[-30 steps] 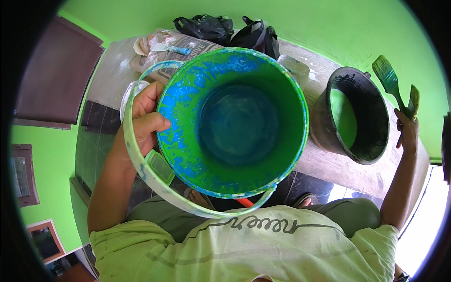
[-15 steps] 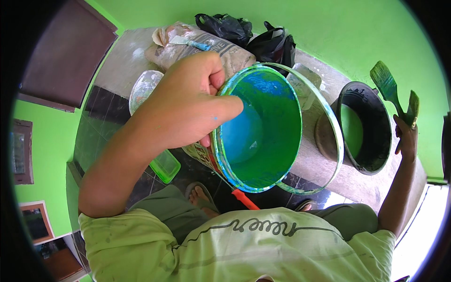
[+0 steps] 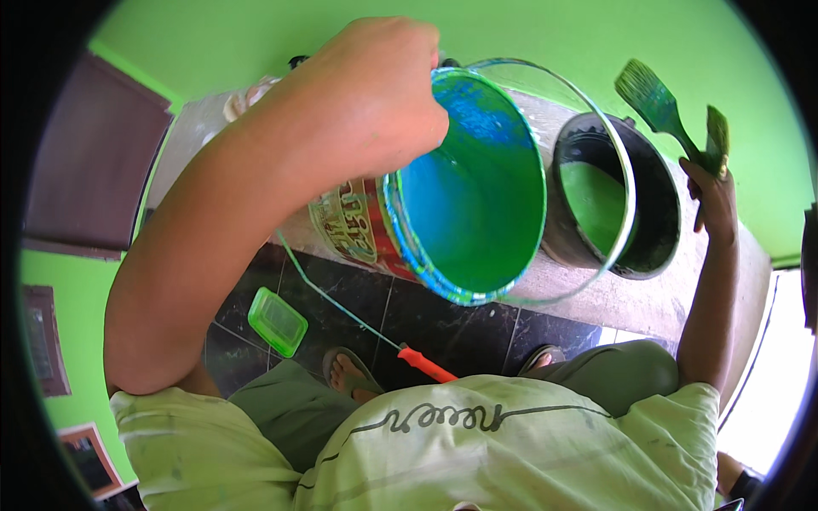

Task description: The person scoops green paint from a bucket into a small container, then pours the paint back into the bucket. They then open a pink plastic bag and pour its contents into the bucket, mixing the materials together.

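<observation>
My left hand [image 3: 383, 94] is closed on the rim of a paint bucket [image 3: 503, 221], tilted so that its mouth faces me. Blue and green paint coats the inside of this bucket, and its pale hoop handle hangs to the right. In my right hand [image 3: 716, 200], raised on the right, are two paintbrushes: a wide paintbrush [image 3: 656, 98] and a smaller one [image 3: 718, 140], their bristles stained green and pointing up. Between the hands stands a black bucket [image 3: 663, 204] with green paint [image 3: 594, 200] in it, partly behind the handle.
A tool with an orange handle [image 3: 426, 364] and thin wire frame shows before my shirt. On the dark tiles lies a green plastic tray [image 3: 279, 322]. The pale raised ledge [image 3: 656, 298] carries the black bucket. A green wall [image 3: 545, 30] rises behind.
My left hand has lifted and tilted the paint bucket further, showing its red side. My right hand has shifted slightly left and up with the paintbrushes. The bags behind are now mostly hidden.
</observation>
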Demonstrator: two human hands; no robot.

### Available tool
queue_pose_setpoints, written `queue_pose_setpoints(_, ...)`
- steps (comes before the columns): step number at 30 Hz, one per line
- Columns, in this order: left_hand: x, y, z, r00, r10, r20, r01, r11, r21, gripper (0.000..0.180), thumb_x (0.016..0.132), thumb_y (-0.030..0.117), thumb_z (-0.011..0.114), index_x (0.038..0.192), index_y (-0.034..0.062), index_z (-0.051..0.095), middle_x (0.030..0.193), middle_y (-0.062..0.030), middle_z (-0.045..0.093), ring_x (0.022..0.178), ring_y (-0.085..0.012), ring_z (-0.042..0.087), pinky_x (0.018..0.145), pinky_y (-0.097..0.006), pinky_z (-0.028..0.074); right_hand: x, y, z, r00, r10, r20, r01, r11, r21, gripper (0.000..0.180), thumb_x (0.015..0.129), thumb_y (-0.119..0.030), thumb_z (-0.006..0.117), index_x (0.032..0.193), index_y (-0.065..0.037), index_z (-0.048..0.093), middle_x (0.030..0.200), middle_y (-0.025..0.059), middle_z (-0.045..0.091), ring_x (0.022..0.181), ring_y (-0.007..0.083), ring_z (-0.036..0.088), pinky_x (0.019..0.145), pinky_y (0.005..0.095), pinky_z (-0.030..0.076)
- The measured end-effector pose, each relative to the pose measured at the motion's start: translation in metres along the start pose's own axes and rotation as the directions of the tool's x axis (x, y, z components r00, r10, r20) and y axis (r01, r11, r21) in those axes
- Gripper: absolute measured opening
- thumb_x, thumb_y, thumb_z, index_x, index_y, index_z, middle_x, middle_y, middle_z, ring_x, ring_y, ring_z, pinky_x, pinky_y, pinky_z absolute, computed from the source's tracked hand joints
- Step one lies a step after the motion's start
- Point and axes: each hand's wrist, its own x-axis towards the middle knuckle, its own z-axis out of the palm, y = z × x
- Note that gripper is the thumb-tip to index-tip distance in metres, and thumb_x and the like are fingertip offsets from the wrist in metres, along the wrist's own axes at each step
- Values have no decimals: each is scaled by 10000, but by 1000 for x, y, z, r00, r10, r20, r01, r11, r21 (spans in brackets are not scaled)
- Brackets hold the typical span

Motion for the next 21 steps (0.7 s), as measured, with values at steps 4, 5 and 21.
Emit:
queue_pose_setpoints(4,46,44,5,988,-24,149,-1,986,166,391,784,-12,579,1145,-23,728,995,-271,730,875,-396,723,812,-445,564,3,4,-8,998,43,-44,-41,998,41,274,855,-286,768,807,-41,654,675,8,564,608,113,515,572,288,409)
queue_pose_setpoints(5,54,54,6,987,-13,159,-16,983,183,390,781,-13,583,1140,-24,734,998,-279,729,887,-400,726,822,-448,564,2,3,-8,997,57,-57,-53,996,75,273,854,-281,774,811,-37,659,676,9,570,607,110,517,572,284,415)
queue_pose_setpoints(21,156,191,50,691,310,652,-722,294,626,177,850,157,660,921,122,818,983,-123,777,875,-298,746,749,-410,601,8,39,-33,969,133,-210,-115,989,98,342,834,-324,798,714,-78,593,627,8,555,572,111,504,548,276,408)
